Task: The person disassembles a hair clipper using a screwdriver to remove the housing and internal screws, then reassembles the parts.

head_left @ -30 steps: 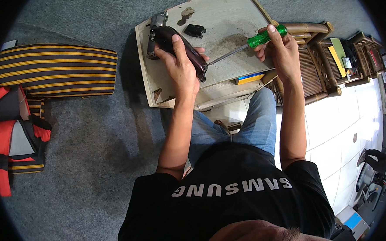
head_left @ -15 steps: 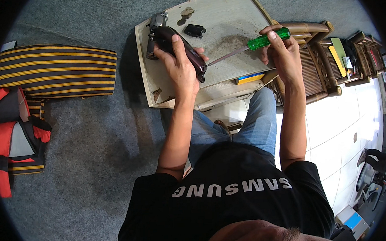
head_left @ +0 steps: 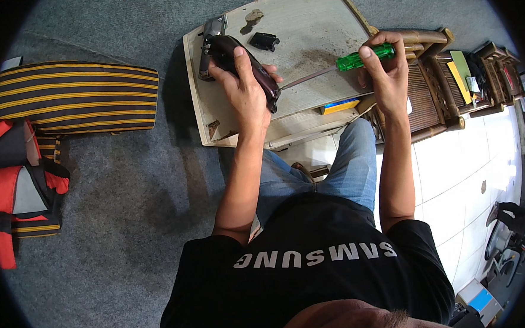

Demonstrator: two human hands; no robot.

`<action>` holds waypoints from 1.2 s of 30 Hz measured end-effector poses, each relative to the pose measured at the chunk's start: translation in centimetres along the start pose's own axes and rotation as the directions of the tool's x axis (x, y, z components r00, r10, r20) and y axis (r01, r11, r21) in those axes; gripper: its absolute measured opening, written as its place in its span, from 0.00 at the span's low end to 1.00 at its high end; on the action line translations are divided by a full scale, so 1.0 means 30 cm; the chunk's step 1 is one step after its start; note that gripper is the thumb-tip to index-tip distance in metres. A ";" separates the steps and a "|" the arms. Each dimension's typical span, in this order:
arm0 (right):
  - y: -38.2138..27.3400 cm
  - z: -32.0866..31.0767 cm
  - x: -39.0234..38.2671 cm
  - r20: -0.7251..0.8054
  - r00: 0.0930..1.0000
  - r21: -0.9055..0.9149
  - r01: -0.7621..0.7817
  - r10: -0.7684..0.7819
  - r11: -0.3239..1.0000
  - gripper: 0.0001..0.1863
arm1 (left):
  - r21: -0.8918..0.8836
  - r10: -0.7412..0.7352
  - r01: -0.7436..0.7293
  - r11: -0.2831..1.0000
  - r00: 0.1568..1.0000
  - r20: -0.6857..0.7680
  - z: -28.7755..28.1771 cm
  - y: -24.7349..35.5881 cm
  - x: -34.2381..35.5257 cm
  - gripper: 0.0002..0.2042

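My left hand [head_left: 247, 96] is wrapped round a long, dark maroon and black device casing [head_left: 226, 46], thumb on top. Its kind I cannot make out for certain. In my right hand [head_left: 388, 74] is a screwdriver with a green see-through handle [head_left: 361, 58]. Its metal shaft [head_left: 311, 77] slants down to the left, and the tip meets the near end of the casing. Beside the casing's far end lies a grey and black part [head_left: 214, 27], partly hidden behind it. A small black plastic piece [head_left: 264, 42] rests apart on the worn table [head_left: 302, 19].
An open compartment under the tabletop holds a blue and yellow box [head_left: 339, 107]. Bamboo furniture [head_left: 425, 96] adjoins the table on the right. At far left are a striped cushion [head_left: 75, 96] and a red and black bag [head_left: 23, 188] on grey carpet.
The fingers of my right hand have shifted round the screwdriver handle, and the handle has dropped slightly. My left hand and the casing look nearly unmoved.
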State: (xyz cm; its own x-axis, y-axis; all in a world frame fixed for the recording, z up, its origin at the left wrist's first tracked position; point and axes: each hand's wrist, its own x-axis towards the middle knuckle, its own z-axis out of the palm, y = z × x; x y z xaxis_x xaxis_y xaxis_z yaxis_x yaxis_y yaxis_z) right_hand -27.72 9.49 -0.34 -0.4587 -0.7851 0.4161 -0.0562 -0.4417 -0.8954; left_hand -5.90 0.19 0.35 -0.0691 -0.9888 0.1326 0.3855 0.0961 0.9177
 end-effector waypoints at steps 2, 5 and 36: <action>0.003 -0.003 -0.001 -0.021 1.000 -0.020 0.003 -0.004 1.000 0.15 | 0.000 0.011 -0.011 1.000 1.000 -0.002 0.004 0.000 0.002 0.33; 0.001 0.006 0.005 0.001 1.000 0.434 -0.021 0.023 0.901 0.15 | -0.003 0.013 -0.013 1.000 1.000 -0.006 0.008 0.004 0.000 0.32; 0.019 -0.025 -0.009 0.036 0.999 0.108 -0.007 0.003 0.994 0.24 | 0.002 0.010 -0.010 1.000 1.000 0.003 0.007 0.012 -0.004 0.30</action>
State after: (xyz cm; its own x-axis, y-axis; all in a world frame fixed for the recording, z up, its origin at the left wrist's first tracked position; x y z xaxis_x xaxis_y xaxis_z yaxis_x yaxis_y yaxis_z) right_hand -28.31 9.77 -1.06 -0.4271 -0.8015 0.4186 0.0434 -0.4805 -0.8759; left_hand -5.94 0.35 0.73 -0.0675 -0.9874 0.1429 0.3845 0.1064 0.9170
